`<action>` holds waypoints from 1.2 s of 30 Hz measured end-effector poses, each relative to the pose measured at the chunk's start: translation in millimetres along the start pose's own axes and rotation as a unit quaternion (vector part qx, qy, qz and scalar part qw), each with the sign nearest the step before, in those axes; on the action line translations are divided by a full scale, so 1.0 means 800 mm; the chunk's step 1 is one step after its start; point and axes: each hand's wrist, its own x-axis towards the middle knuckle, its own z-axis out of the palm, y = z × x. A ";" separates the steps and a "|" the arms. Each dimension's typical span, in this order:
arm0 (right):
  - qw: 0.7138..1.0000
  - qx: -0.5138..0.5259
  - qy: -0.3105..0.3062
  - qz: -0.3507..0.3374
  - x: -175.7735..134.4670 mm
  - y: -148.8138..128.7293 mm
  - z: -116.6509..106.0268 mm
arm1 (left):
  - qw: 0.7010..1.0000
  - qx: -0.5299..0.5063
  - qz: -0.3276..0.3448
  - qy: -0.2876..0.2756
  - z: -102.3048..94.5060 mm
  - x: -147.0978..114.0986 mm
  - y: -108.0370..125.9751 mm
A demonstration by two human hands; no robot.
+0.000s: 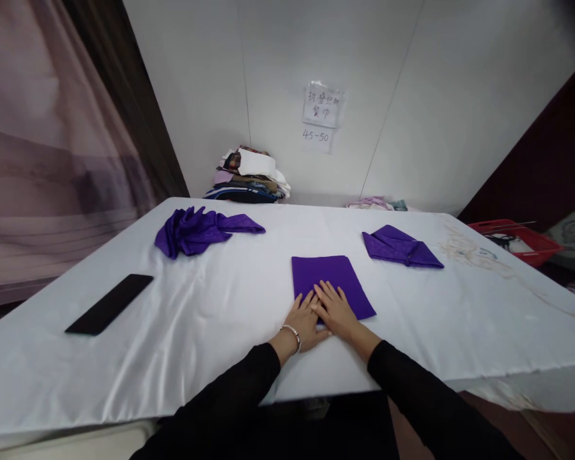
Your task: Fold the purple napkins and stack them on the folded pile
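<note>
A purple cloth napkin [333, 271], folded into a flat square, lies on the white-covered table in front of me. My left hand [306, 319] rests flat on its near left corner, fingers stretched out, a silver bracelet at the wrist. Overlapping its fingertips, my right hand [334, 310] presses flat on the near part of the same cloth. Neither hand grips anything. To the right sits another purple napkin [400, 248] folded to a pointed shape. A loosely gathered purple napkin [196, 231] lies at the back left.
A dark flat rectangular board [110, 305] lies at the left of the white tablecloth [230, 306]. Behind the table a pile of folded clothes [249, 176] stands against the wall. Paper signs [322, 105] hang above. A red basket [531, 246] is beyond the right edge.
</note>
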 end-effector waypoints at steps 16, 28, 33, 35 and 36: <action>0.990 -0.121 0.001 0.071 -0.011 0.071 -0.016 | 0.995 -0.067 -0.044 0.055 0.003 0.044 0.041; 0.992 -0.089 0.023 0.084 -0.011 0.067 -0.019 | 0.990 0.011 -0.133 0.047 0.013 0.033 0.000; 0.992 -0.083 0.028 0.089 -0.011 0.068 -0.019 | 0.984 0.040 -0.172 0.016 0.000 0.007 -0.016; 0.992 -0.084 0.027 0.090 -0.010 0.068 -0.019 | 0.982 0.048 -0.183 0.010 -0.003 -0.004 -0.022; 0.992 -0.084 0.025 0.090 -0.010 0.068 -0.019 | 0.981 0.051 -0.188 0.009 -0.005 -0.008 -0.025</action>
